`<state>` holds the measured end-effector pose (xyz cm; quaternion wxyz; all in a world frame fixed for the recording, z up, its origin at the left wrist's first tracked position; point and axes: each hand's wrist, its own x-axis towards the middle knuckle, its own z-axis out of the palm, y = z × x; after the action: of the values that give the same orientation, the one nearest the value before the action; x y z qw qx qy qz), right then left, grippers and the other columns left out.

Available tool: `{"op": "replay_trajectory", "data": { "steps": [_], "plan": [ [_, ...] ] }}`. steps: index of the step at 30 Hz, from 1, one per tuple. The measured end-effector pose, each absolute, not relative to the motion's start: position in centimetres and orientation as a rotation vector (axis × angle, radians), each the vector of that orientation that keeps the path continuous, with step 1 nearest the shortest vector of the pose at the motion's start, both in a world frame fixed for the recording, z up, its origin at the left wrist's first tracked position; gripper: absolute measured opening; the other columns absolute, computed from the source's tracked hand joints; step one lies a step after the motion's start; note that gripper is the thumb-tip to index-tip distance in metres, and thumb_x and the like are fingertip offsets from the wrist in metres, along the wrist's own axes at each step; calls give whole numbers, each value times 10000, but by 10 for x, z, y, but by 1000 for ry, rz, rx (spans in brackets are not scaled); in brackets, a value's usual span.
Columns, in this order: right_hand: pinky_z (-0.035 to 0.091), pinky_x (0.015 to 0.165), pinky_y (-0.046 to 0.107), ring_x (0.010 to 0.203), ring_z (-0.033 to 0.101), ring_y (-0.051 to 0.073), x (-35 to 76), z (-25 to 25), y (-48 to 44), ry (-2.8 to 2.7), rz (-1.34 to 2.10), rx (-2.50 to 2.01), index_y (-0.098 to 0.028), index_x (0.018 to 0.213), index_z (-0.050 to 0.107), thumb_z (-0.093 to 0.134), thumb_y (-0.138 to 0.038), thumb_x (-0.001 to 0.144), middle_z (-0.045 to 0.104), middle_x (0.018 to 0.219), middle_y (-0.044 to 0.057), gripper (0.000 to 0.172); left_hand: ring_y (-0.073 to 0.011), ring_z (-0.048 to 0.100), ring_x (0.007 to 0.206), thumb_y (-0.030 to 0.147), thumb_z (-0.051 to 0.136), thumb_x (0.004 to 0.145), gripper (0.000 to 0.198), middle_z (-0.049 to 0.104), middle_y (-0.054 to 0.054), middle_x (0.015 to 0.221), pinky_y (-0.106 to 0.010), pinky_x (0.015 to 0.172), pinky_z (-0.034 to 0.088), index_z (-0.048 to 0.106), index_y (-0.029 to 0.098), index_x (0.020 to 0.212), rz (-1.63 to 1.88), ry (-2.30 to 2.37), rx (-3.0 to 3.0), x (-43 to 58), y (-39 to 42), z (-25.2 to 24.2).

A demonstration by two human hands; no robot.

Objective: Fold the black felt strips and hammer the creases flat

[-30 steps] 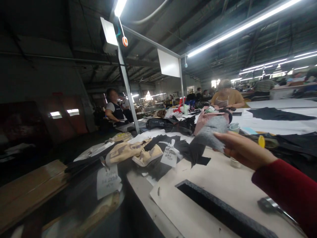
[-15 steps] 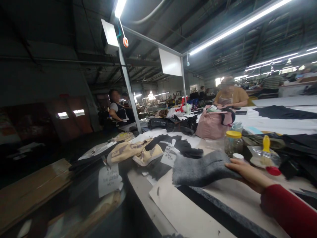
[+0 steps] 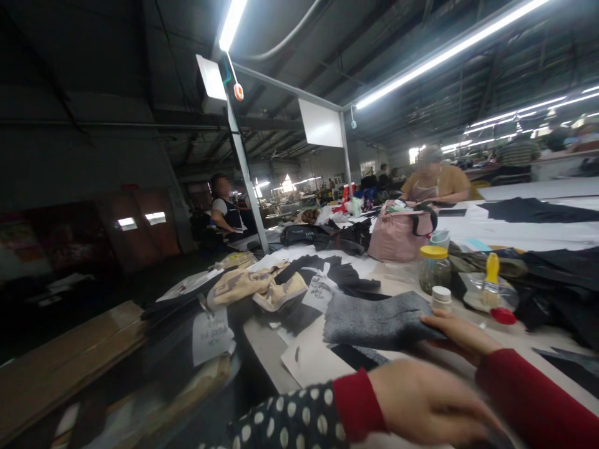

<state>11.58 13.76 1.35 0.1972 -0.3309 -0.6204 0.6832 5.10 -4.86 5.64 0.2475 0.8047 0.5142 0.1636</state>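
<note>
A workshop for cloth, in a big hall: black cloth (image 3: 344, 269) and beige cloth (image 3: 241, 285) lie heaped by the worktop's (image 3: 266, 349) left edge, with handwritten tags (image 3: 213, 340) among them. In from that edge are jars (image 3: 434, 274) and a brush (image 3: 491, 273). A person (image 3: 440, 184) is at the far edge; other people (image 3: 517, 154) show farther back. Tube lights (image 3: 449, 55) hang beneath a dark, beamed roof (image 3: 402, 37).
</note>
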Motion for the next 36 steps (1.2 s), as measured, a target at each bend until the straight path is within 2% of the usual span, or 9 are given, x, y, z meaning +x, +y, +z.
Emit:
{"op": "replay_trajectory", "data": {
  "steps": [4, 8, 13, 21, 25, 28, 30, 33, 36],
  "plan": [
    [507, 594, 251, 772, 605, 172, 117, 10, 142, -1727, 1957, -872, -253, 813, 539, 602, -307, 656, 644, 803, 0, 178, -169, 548, 903, 317, 482, 795, 295, 602, -60, 947, -285, 832, 435, 564, 168, 1036, 697, 1819, 2364, 8, -12, 75],
    [471, 521, 207, 600, 568, 116, 118, 13, 138, -1671, 2012, -868, -237, 747, 520, 603, -291, 672, 600, 668, -28, 124, -189, 511, 970, 375, 571, 738, 367, 574, -77, 997, -306, 878, 411, 546, 157, 1031, 843, 1936, 2468, -5, 14, 47],
    [465, 502, 207, 601, 573, 124, 118, 11, 139, -1611, 2068, -898, -248, 800, 507, 608, -308, 683, 601, 656, -23, 166, -188, 508, 969, 329, 556, 756, 345, 564, -60, 1036, -314, 875, 418, 526, 176, 1064, 847, 2059, 2459, -9, 23, 10],
    [474, 492, 214, 611, 596, 140, 117, 7, 139, -1638, 1998, -941, -221, 875, 521, 596, -359, 696, 632, 715, 16, 238, -157, 557, 900, 247, 469, 819, 226, 624, -57, 947, -273, 839, 437, 594, 160, 986, 826, 2032, 2436, -11, 26, 1],
    [480, 505, 229, 640, 606, 154, 115, 7, 139, -1673, 1924, -977, -194, 951, 517, 585, -402, 696, 643, 793, 52, 336, -138, 570, 855, 225, 441, 831, 217, 638, -34, 907, -243, 807, 446, 620, 177, 945, 876, 2052, 2358, -11, 29, -4],
    [511, 590, 300, 777, 601, 210, 115, 8, 149, -1839, 1655, -1059, -176, 1049, 499, 532, -429, 718, 598, 1020, 114, 418, -129, 574, 834, 217, 444, 826, 215, 641, -22, 894, -224, 783, 450, 626, 185, 936, 884, 2079, 2274, -10, 32, -6],
    [491, 716, 364, 888, 567, 251, 116, 15, 155, -2038, 1228, -1057, -142, 1084, 502, 508, -407, 725, 565, 1078, 141, 446, -133, 575, 831, 222, 444, 824, 218, 641, -18, 893, -228, 778, 450, 628, 191, 936, 866, 2104, 2225, -9, 34, -7],
    [403, 847, 384, 936, 534, 254, 119, 36, 149, -2300, 615, -801, -143, 941, 599, 464, -368, 749, 598, 978, 120, 325, -145, 570, 848, 237, 431, 826, 232, 638, -20, 904, -244, 783, 446, 625, 202, 949, 825, 2140, 2165, -8, 37, -8],
    [435, 705, 325, 738, 575, 203, 119, 52, 126, -2589, 593, -560, -208, 684, 641, 451, -356, 758, 637, 769, 60, 252, -163, 572, 815, 271, 429, 820, 239, 638, -33, 869, -263, 741, 454, 627, 187, 924, 758, 2199, 2094, -9, 38, -9]
  ]
}}
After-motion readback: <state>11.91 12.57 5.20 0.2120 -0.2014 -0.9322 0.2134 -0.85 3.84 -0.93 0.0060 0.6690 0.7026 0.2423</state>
